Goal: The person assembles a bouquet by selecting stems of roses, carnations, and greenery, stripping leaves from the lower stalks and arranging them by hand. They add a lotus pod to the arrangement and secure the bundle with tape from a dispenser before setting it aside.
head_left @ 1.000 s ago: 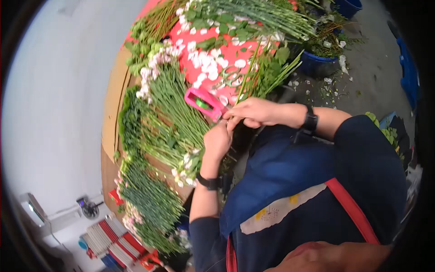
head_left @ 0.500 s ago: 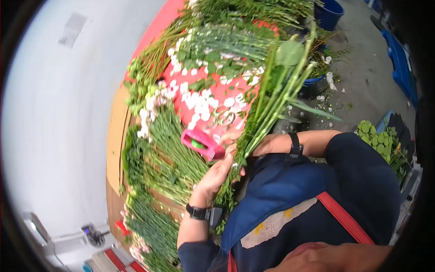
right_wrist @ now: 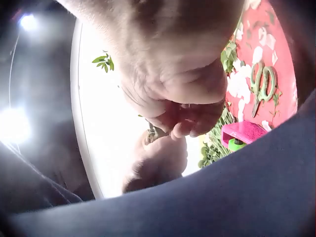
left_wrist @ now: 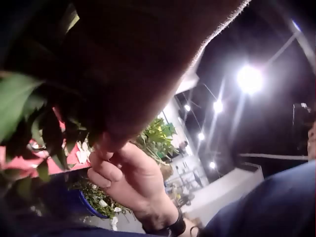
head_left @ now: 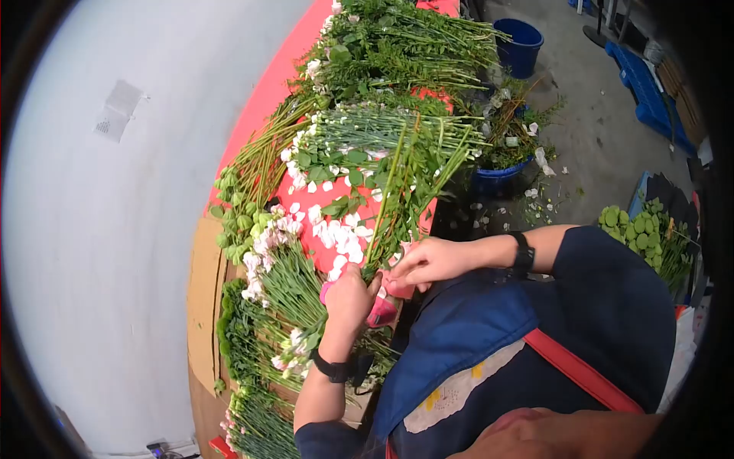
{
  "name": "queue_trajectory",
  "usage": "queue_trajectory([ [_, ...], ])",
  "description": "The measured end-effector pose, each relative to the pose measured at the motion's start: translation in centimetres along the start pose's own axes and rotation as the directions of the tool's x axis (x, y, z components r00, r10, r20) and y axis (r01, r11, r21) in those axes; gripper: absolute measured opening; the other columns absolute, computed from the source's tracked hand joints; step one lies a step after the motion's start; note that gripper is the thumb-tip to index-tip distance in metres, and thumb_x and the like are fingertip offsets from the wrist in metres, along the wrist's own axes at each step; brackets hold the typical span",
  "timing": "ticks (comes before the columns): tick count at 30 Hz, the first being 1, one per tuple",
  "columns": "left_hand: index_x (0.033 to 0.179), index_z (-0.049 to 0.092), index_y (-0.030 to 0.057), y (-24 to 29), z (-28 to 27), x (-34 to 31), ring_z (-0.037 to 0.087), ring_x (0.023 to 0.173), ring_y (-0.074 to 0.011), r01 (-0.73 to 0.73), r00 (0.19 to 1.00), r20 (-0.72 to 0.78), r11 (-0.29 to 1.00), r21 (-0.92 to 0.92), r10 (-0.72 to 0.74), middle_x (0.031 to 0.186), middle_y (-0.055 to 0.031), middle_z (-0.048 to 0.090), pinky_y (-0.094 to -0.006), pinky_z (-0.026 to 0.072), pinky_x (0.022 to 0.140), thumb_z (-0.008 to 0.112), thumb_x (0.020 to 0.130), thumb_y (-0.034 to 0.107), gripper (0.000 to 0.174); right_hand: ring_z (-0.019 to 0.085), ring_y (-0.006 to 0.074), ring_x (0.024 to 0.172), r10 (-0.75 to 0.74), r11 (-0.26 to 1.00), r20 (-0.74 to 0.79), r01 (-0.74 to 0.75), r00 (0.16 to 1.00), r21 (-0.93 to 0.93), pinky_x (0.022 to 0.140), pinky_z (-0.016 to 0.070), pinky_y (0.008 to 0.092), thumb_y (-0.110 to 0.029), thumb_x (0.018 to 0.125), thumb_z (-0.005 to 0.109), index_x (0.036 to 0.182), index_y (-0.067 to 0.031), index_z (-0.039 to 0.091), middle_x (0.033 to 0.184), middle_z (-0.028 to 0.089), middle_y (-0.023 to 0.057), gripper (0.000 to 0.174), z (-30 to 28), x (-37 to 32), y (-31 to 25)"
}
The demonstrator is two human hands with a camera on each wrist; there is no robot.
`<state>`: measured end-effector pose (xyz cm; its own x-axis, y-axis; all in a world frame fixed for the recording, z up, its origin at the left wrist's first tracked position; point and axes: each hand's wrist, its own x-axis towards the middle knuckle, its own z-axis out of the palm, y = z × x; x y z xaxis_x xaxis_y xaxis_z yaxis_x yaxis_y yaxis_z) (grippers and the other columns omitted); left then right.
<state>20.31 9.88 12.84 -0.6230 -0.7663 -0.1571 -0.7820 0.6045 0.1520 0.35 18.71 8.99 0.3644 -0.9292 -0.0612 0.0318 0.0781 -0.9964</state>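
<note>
My left hand (head_left: 350,300) grips the lower end of a bunch of leafy green stems (head_left: 399,203), which points up and away over the table. Close beside it is my right hand (head_left: 436,262), its fingers bent in toward the left thumb and the stem ends. In the right wrist view its fingertips (right_wrist: 183,129) meet right by the left hand; I cannot tell what they pinch. A pink tape dispenser (head_left: 382,312) with a green roll (right_wrist: 236,144) lies under the hands, partly hidden by the left one. Green-handled scissors (right_wrist: 262,89) lie among petals on the red cover.
White petals (head_left: 336,233) are scattered over the red table cover (head_left: 264,130). Long-stemmed flowers (head_left: 287,287) and greenery (head_left: 405,53) lie in bundles along the table. Blue buckets (head_left: 520,50) stand on the floor to the right, one filled with cut stems (head_left: 505,145).
The stem bunch rose upright between the hands, then went lower and farther over the table. My right hand came from behind it to its near side. The left hand now overlaps the dispenser.
</note>
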Motion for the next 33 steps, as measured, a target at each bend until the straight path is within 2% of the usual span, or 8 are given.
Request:
queue_trajectory([
  [3, 0.083, 0.052, 0.0009, 0.0, -0.8, 2.0, 0.063, 0.060, -0.0340, -0.084, 0.996, -0.014, 0.992, 0.094, 0.086, 0.064, -0.0199, 0.061, -0.0422, 0.0497, 0.052, 0.066, 0.078, 0.042, 0.044, 0.059, 0.0264, 0.096, -0.638, 0.269, 0.059, 0.294, 0.768, -0.917, 0.086, 0.0449, 0.0395, -0.024, 0.069, 0.074, 0.111, -0.0029, 0.059, 0.103, 0.061, 0.0103, 0.050, -3.5, -1.2, -1.8],
  [7, 0.081, 0.053, 0.0048, 1.0, -1.7, 6.0, 0.062, 0.050, -0.0305, -0.359, 0.926, -0.043, 0.910, 0.209, 0.375, 0.057, -0.0116, 0.058, -0.0388, 0.0484, 0.045, 0.068, 0.075, 0.041, 0.040, 0.052, 0.0290, 0.108, -0.544, 0.101, 0.004, 0.070, 0.839, -0.992, 0.094, 0.0386, 0.0426, -0.026, 0.062, 0.076, 0.120, -0.0064, 0.051, 0.111, 0.055, 0.0121, 0.067, -8.0, 0.2, -2.6],
  [11, 0.098, 0.059, 0.0076, 4.3, -5.2, 12.2, 0.061, 0.095, -0.0269, -0.318, 0.890, -0.234, 0.900, 0.297, 0.392, 0.099, -0.0122, 0.063, -0.0441, 0.0441, 0.081, 0.071, 0.073, 0.034, 0.038, 0.056, 0.0283, 0.069, -0.587, 0.257, -0.116, 0.049, 0.801, -0.965, 0.060, 0.0448, 0.0395, -0.009, 0.059, 0.065, 0.102, -0.0065, 0.059, 0.073, 0.055, 0.0068, 0.043, -15.5, 2.6, 0.5],
  [15, 0.107, 0.057, 0.0086, 7.4, -6.9, 17.6, 0.051, 0.111, -0.0288, -0.353, 0.719, -0.573, 0.917, 0.187, 0.393, 0.110, -0.0101, 0.056, -0.0442, 0.0339, 0.093, 0.073, 0.072, 0.026, 0.042, 0.060, 0.0309, 0.072, -0.646, 0.330, -0.265, -0.052, 0.716, -0.943, 0.063, 0.0479, 0.0399, -0.007, 0.059, 0.067, 0.092, -0.0061, 0.062, 0.079, 0.061, 0.0102, 0.034, -25.4, 5.0, -1.2],
  [23, 0.111, 0.055, 0.0058, 7.5, -1.3, 21.6, 0.053, 0.104, -0.0311, -0.244, 0.913, -0.373, 0.955, -0.168, 0.167, 0.107, -0.0133, 0.057, -0.0412, 0.0399, 0.087, 0.072, 0.072, 0.014, 0.043, 0.063, 0.0312, 0.085, -0.644, 0.482, -0.611, -0.376, 0.461, -0.791, 0.073, 0.0509, 0.0392, -0.018, 0.068, 0.069, 0.107, -0.0121, 0.063, 0.093, 0.066, 0.0112, 0.040, -50.0, 12.4, -3.7],
  [27, 0.111, 0.055, 0.0033, 6.7, 2.4, 19.6, 0.056, 0.094, -0.0322, -0.013, 0.981, -0.184, 0.934, -0.358, -0.057, 0.104, -0.0154, 0.059, -0.0404, 0.0428, 0.081, 0.072, 0.073, 0.011, 0.042, 0.059, 0.0316, 0.096, -0.669, 0.294, -0.603, -0.590, 0.435, -0.752, 0.081, 0.0477, 0.0391, -0.025, 0.073, 0.069, 0.118, -0.0106, 0.058, 0.105, 0.062, 0.0111, 0.048, -60.8, 17.0, -1.7],
  [31, 0.110, 0.054, 0.0015, 6.8, 5.5, 18.5, 0.059, 0.088, -0.0330, 0.167, 0.971, -0.080, 0.880, -0.446, -0.225, 0.099, -0.0170, 0.061, -0.0409, 0.0466, 0.078, 0.071, 0.075, 0.010, 0.040, 0.058, 0.0328, 0.096, -0.713, 0.039, -0.382, -0.510, 0.588, -0.859, 0.079, 0.0479, 0.0411, -0.029, 0.075, 0.066, 0.098, -0.0073, 0.063, 0.104, 0.061, 0.0134, 0.032, -61.4, 18.6, 1.4],
  [33, 0.110, 0.053, 0.0000, 7.4, 5.8, 19.1, 0.061, 0.084, -0.0316, 0.214, 0.960, -0.056, 0.844, -0.493, -0.276, 0.097, -0.0168, 0.061, -0.0403, 0.0483, 0.076, 0.069, 0.076, 0.008, 0.038, 0.062, 0.0349, 0.076, -0.290, 0.242, -0.627, -0.579, 0.723, -0.779, 0.065, 0.0506, 0.0448, -0.027, 0.077, 0.058, 0.073, -0.0026, 0.064, 0.079, 0.064, 0.0166, 0.026, -58.1, 17.9, 3.0],
])
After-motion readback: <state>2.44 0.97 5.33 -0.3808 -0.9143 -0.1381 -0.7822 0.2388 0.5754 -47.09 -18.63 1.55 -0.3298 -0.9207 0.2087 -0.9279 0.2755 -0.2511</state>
